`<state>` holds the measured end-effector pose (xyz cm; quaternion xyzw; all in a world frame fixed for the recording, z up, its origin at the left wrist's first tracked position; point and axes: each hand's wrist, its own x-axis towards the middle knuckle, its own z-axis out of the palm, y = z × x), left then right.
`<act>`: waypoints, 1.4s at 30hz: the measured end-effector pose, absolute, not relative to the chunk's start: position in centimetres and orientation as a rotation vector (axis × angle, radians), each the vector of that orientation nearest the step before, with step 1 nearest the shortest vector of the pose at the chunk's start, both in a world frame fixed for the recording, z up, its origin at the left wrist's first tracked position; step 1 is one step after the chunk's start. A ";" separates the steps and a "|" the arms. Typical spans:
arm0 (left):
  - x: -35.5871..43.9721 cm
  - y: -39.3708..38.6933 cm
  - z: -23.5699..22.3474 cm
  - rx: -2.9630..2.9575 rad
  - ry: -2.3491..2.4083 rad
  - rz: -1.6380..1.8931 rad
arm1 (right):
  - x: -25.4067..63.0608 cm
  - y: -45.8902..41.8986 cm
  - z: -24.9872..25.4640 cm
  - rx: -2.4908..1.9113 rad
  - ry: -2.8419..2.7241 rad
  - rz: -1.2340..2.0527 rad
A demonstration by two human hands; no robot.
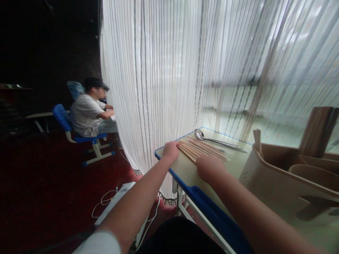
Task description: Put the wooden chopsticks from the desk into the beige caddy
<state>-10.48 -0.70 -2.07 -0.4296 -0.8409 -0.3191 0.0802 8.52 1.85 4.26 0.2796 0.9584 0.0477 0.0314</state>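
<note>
Many light wooden chopsticks [202, 148] lie side by side in a loose, slightly fanned bundle on the pale tabletop. At their left ends, my left hand [171, 151] is closed with its fingertips on the nearest sticks. My right hand [210, 168] curls over the near right ends, its fingers mostly hidden behind the back of the hand. Just beyond the bundle rests a metal slotted spoon [199, 134], its long handle pointing right.
A beige divided utensil holder [280, 176] stands at the right, with a few chopsticks [257, 141] and dark wooden pieces [317, 130] upright in it. The blue-edged table [190, 176] meets a white string curtain [159, 88]. A seated person [86, 113] and white cables [106, 201] are left.
</note>
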 end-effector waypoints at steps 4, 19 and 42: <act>-10.6 -0.7 -2.0 -1.255 -2.532 -0.947 | 8.8 2.0 5.0 0.880 2.988 0.185; -5.4 -1.4 0.2 -1.557 -1.733 -1.000 | 13.5 0.4 14.4 0.910 3.945 0.093; 8.0 6.6 2.9 -1.837 -1.226 -1.855 | 25.1 5.1 20.2 1.426 4.114 -0.054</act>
